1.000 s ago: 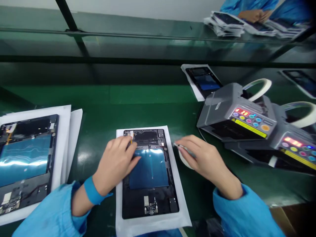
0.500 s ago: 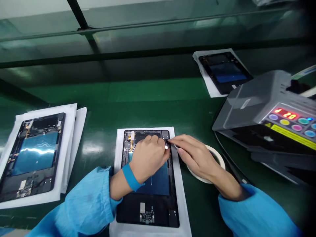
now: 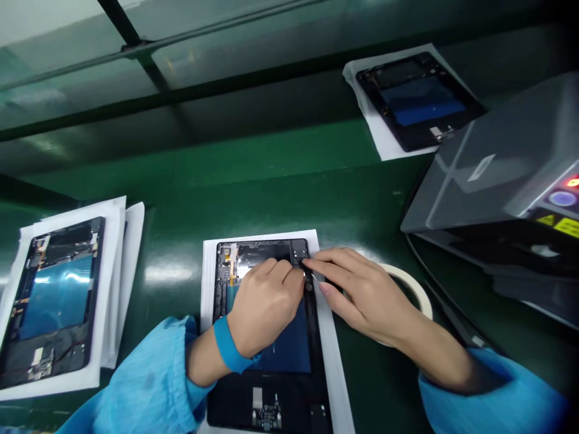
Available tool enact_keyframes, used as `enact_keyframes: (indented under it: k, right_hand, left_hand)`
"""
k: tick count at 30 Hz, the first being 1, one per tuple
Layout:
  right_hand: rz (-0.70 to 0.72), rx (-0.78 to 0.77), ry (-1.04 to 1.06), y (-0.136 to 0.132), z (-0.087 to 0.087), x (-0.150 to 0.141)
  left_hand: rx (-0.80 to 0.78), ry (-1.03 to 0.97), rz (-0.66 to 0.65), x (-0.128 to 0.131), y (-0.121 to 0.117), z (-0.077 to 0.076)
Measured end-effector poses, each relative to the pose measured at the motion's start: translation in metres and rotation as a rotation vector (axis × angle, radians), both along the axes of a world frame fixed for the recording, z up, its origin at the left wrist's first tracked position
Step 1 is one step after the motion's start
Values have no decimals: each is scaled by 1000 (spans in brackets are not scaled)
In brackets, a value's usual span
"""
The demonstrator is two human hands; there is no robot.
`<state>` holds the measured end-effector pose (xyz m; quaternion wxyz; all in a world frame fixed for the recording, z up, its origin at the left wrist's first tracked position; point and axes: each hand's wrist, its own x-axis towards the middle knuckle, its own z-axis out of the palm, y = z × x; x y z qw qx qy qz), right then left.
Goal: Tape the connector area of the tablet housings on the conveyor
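Tablet chassis (image 3: 266,398), black, lying flat on a white paper sheet (image 3: 208,283) at the middle of the near edge of the green table (image 3: 253,187), with a blue panel (image 3: 289,355) across its centre and a yellow-orange flex strip (image 3: 232,262) near its top left corner. Left hand (image 3: 265,307), blue wristband (image 3: 230,345) at the wrist, curled over the chassis, fingers (image 3: 284,271) down near its top right corner. Right hand (image 3: 357,295) reaching in from the right, fingertips (image 3: 312,262) meeting the left hand's fingers at that corner; whether they are clamped on anything there, hidden by the fingers, cannot be told. Blue sleeves (image 3: 149,380) on both arms.

Three chassis in all: a second tablet chassis (image 3: 54,307) on a stack of white sheets (image 3: 134,265) near the table's left edge, a third tablet chassis (image 3: 420,99) on a single white sheet (image 3: 384,129) toward the far right corner. One cream masking tape roll (image 3: 409,295) flat on the table, partly under the right hand. One grey tape dispenser (image 3: 497,163) at the right edge, partly out of view.
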<state>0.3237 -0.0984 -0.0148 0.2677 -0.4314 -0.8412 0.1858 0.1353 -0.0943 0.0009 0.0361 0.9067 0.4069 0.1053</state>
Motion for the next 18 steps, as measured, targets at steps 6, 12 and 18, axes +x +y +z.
enact_keyframes:
  k: [6, 12, 18]
  right_hand:
    - [13, 28, -83, -2, 0, -2]
    - [-19, 117, -248, -5, 1, -9]
    - [-11, 154, -284, -6, 0, -11]
  left_hand:
    - [15, -3, -46, 0, 1, 1]
    - [17, 3, -73, -1, 0, 2]
    - [-26, 22, -63, -2, 0, 3]
